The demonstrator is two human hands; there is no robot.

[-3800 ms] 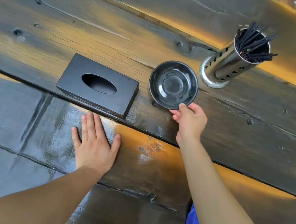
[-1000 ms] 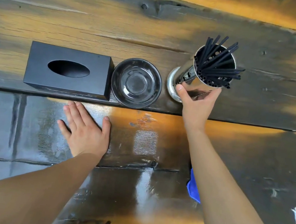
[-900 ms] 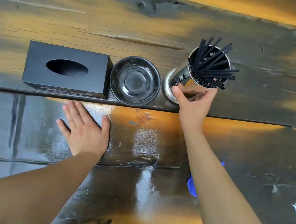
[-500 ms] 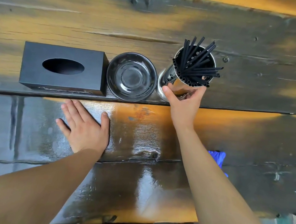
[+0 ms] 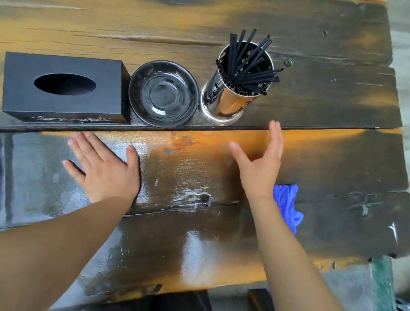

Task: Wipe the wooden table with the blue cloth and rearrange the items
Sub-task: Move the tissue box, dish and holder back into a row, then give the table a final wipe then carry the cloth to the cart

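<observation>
Left hand (image 5: pixel 104 168) flat on wet wooden table (image 5: pixel 316 154), fingers spread, just in front of black tissue box (image 5: pixel 64 89). Black dish (image 5: pixel 164 93) touching box's right end; steel holder (image 5: pixel 229 93) of black straws (image 5: pixel 249 64) just right of dish. Right hand (image 5: pixel 259 167) open, empty, in front of holder, clear of it. Blue cloth (image 5: pixel 287 205) crumpled on table, well right of box, partly behind right forearm.
</observation>
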